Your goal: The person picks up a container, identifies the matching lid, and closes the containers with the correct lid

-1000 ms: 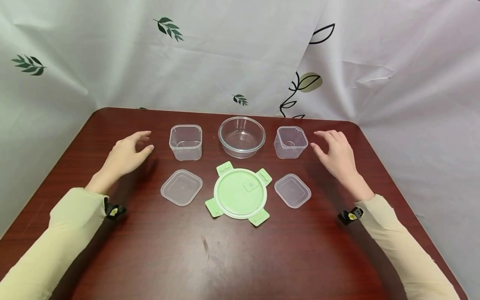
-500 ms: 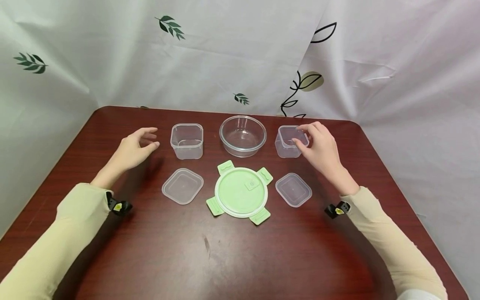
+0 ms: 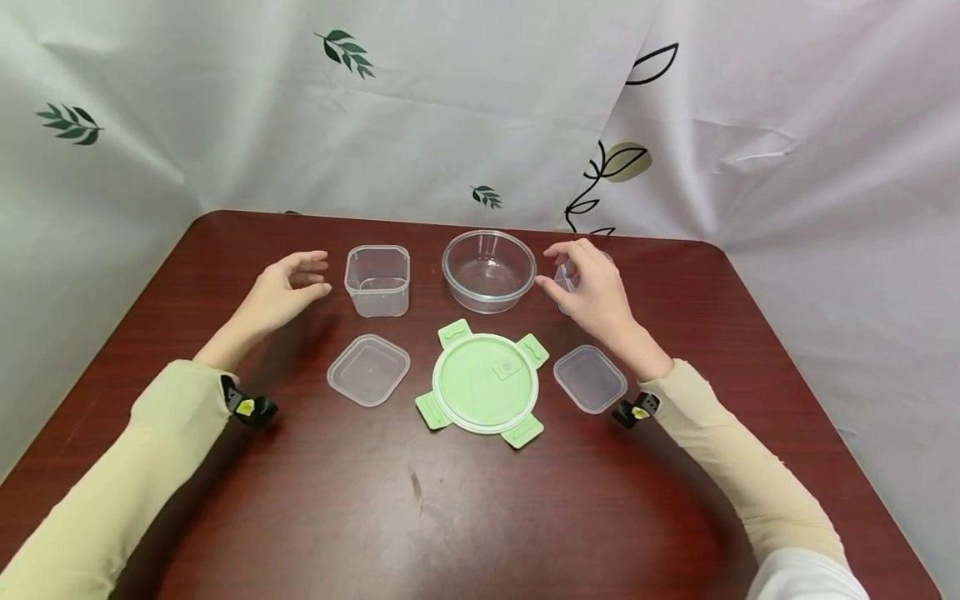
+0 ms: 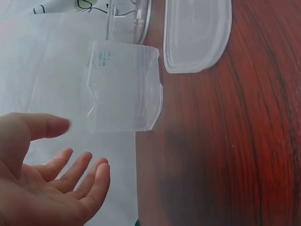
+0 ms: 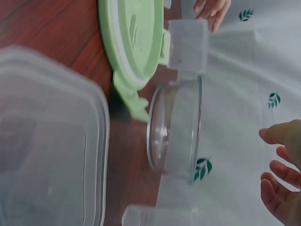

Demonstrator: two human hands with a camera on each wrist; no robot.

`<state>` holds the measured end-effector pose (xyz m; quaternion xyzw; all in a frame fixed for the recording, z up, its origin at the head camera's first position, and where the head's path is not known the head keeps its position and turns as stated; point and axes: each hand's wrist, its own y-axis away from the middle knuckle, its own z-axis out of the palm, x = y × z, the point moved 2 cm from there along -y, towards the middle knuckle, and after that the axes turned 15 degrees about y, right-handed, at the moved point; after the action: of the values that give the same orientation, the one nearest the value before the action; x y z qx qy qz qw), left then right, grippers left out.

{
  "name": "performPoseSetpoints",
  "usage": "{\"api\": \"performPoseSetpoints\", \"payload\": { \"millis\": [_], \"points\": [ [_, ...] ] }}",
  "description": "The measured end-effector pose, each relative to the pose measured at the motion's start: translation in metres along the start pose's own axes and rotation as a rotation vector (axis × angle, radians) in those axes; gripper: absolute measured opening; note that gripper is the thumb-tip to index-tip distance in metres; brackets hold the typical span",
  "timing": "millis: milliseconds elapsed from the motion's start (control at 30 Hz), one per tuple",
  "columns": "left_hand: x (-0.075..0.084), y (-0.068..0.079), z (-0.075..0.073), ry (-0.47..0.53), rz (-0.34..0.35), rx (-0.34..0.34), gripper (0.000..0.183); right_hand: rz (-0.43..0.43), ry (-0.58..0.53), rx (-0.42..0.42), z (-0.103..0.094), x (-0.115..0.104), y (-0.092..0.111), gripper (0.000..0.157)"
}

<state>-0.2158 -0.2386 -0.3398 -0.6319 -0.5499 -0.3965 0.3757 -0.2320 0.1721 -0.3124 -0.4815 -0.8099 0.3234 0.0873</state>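
My left hand (image 3: 279, 296) hovers left of a clear square container (image 3: 377, 282), fingers loosely spread and holding nothing. In the left wrist view, a gap shows between the hand (image 4: 61, 174) and that container (image 4: 123, 87). My right hand (image 3: 592, 292) is above the smaller clear container (image 3: 566, 275), covering most of it in the head view. Its fingertips come close to the rim of the round glass bowl (image 3: 489, 275). The right wrist view shows the hand (image 5: 284, 165) apart from the bowl (image 5: 176, 129), with nothing between thumb and fingers.
Nearer the front lie a clear square lid (image 3: 369, 371), a round green lid (image 3: 486, 383) with flaps, and a smaller clear lid (image 3: 590, 379). Everything stands on a dark red table (image 3: 450, 517). A white patterned cloth (image 3: 420, 108) hangs behind it.
My right hand has swept left, from the right of the small container to over it and near the glass bowl. My left hand has drifted slightly right. Containers and lids stay put.
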Motion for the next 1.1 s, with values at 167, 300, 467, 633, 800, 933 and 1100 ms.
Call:
{"api": "performPoseSetpoints", "payload": {
  "millis": [167, 300, 467, 633, 800, 933, 1100],
  "points": [
    [-0.002, -0.005, 0.002, 0.068, -0.041, -0.04, 0.064, 0.003, -0.102, -0.039, 0.01, -0.012, -0.007, 0.032],
    [-0.003, -0.008, 0.002, 0.119, -0.071, -0.075, 0.072, 0.006, -0.163, -0.057, 0.018, -0.024, -0.014, 0.032],
    [-0.006, -0.011, 0.002, 0.177, -0.099, -0.101, 0.082, -0.015, -0.228, -0.086, 0.029, -0.038, -0.02, 0.03],
    [-0.008, -0.015, 0.005, 0.213, -0.093, -0.128, 0.088, -0.018, -0.305, -0.14, 0.038, -0.051, -0.025, 0.031],
    [-0.01, -0.019, 0.01, 0.249, -0.083, -0.146, 0.094, -0.027, -0.351, -0.215, 0.045, -0.067, -0.028, 0.033],
    [-0.011, -0.022, 0.012, 0.262, -0.08, -0.159, 0.096, -0.039, -0.37, -0.271, 0.053, -0.079, -0.03, 0.037],
    [-0.013, -0.026, 0.013, 0.267, -0.083, -0.183, 0.097, -0.066, -0.361, -0.329, 0.062, -0.094, -0.032, 0.041]
  ]
}}
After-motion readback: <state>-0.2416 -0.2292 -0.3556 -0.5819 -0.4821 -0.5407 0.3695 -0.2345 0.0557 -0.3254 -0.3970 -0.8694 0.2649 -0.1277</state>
